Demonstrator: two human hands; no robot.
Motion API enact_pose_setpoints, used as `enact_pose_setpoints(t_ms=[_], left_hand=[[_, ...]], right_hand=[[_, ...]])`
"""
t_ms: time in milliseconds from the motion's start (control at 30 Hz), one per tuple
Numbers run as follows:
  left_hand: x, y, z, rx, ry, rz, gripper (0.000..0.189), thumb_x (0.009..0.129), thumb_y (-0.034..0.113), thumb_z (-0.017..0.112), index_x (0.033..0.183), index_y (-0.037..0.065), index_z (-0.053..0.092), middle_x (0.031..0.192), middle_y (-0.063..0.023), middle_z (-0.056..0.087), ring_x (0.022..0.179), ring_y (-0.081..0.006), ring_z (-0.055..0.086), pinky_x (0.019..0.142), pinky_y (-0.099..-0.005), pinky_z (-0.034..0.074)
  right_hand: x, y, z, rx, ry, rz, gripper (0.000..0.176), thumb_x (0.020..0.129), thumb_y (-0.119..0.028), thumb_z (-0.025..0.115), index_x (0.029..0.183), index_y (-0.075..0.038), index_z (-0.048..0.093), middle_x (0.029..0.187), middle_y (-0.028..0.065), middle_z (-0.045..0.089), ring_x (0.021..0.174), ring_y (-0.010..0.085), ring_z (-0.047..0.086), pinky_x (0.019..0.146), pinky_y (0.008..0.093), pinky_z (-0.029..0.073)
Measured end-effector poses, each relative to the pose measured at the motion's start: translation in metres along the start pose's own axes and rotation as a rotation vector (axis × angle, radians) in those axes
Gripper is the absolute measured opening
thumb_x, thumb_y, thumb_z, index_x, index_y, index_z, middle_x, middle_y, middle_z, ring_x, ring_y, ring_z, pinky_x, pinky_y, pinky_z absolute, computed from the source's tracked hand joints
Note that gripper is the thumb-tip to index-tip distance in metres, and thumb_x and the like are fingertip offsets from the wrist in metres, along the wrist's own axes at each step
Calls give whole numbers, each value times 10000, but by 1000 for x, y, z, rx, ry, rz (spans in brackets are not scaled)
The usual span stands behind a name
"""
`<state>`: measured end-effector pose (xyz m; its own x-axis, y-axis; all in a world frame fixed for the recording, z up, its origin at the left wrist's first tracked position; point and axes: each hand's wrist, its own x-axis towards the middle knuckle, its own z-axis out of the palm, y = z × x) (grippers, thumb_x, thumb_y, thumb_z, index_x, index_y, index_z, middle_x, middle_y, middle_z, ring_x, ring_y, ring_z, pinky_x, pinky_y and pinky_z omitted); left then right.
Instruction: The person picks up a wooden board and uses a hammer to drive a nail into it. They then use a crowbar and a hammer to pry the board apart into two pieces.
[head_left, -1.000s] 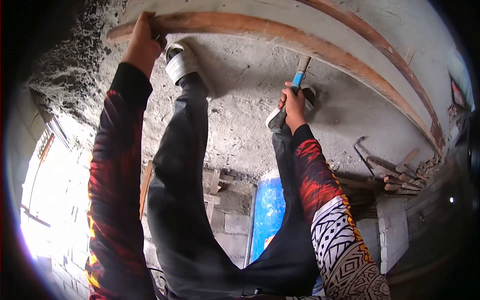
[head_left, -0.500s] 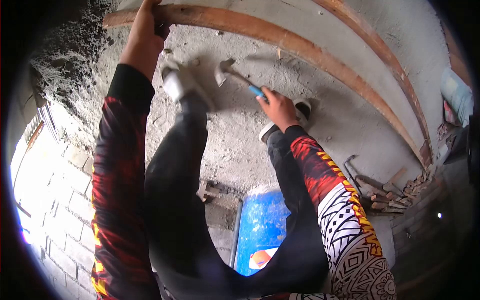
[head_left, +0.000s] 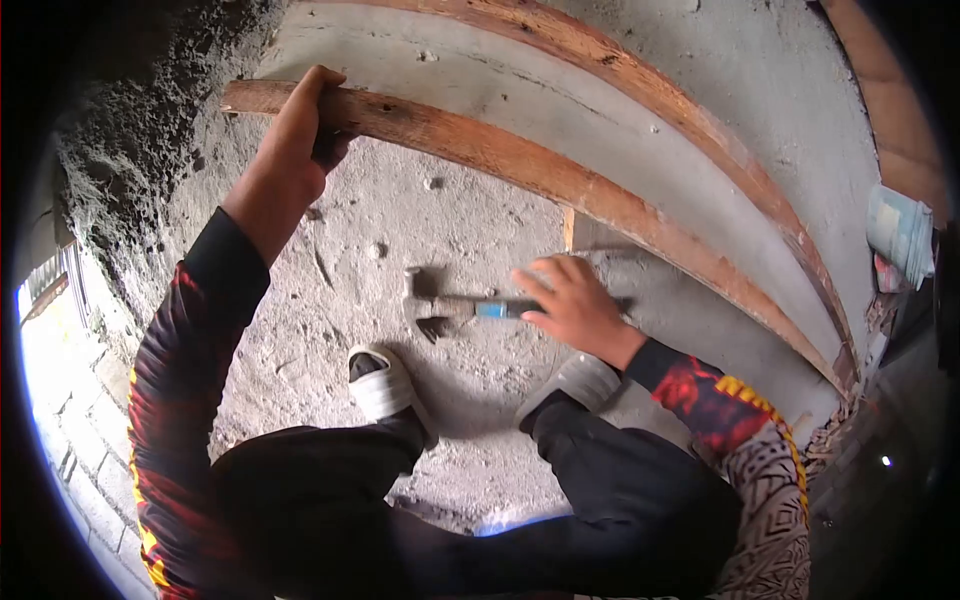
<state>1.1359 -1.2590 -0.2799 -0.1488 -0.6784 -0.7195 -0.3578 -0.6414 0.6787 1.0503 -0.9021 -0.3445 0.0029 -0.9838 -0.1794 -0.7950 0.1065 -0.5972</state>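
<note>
Rough grey concrete floor (head_left: 330,290): carries all the items below.

Smooth grey concrete strip (head_left: 520,95): runs in a curve between two boards set on edge. Both boards stand in place along it.

Long reddish-brown wooden plank (head_left: 480,150): the nearer board. It appears seated along its whole visible length. Judgement: nothing has been freed yet, and both this board and the second reddish-brown plank (head_left: 640,85) behind the strip remain to be dealt with.

Left hand (head_left: 300,140): fingers closed over the top edge of the nearer plank, close to its end.

Right hand (head_left: 570,305): fingers curled round the handle of the steel-headed hammer with a blue grip (head_left: 455,308). The hammer lies roughly level, head pointing toward the left arm, low over the floor between the plank and the white shoes (head_left: 383,385).

Short upright wooden stub (head_left: 568,228): stands just beside the plank, above the right hand.

Change from half a second earlier: the hammer head has dropped from near the left hand to floor level. The left hand keeps its grip. The view has tilted downward.
</note>
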Motion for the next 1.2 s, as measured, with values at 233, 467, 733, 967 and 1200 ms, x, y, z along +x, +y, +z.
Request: enact_pose_setpoints(t_ms=[233, 467, 733, 967, 1200], left_hand=[[19, -4, -2, 8, -169, 139, 331, 783, 386, 705, 910, 96, 610, 708, -26, 626, 589, -123, 633, 435, -205, 446], [15, 0, -13, 7, -99, 200, 402, 762, 405, 721, 938, 66, 596, 757, -50, 639, 571, -110, 625, 464, -206, 479], [16, -8, -17, 112, -177, 109, 410, 768, 405, 711, 949, 57, 591, 760, -56, 643, 575, -120, 631, 509, -211, 526], [-9, -38, -32, 52, -98, -18, 341, 822, 388, 635, 1009, 106, 585, 868, -40, 619, 763, -135, 629, 682, -261, 545], [17, -83, -58, 106, -122, -146, 365, 819, 425, 616, 1008, 113, 588, 865, -38, 613, 711, -139, 628, 626, -242, 528]], right_hand=[[-57, 99, -19, -594, -52, 314, 1017, 697, -445, 775, 1495, -108, 242, 1493, 233, 273, 1395, 410, 232, 1138, 532, 194], [-39, 139, -26, -486, -71, 284, 1060, 710, -440, 776, 1478, -9, 186, 1497, 291, 229, 1387, 436, 237, 1144, 468, 217], [19, 56, 21, -235, 228, 389, 1094, 659, -388, 827, 1502, -122, 181, 1401, 323, 315, 1307, 497, 313, 1067, 556, 282], [16, -18, 29, -240, 148, -78, 685, 819, -296, 684, 1392, -52, 399, 1401, 208, 396, 1315, 391, 360, 1092, 512, 290], [-7, -48, 22, -38, 170, -268, 318, 792, -163, 666, 1087, -53, 623, 1113, 84, 580, 1104, 257, 545, 959, 419, 427]])
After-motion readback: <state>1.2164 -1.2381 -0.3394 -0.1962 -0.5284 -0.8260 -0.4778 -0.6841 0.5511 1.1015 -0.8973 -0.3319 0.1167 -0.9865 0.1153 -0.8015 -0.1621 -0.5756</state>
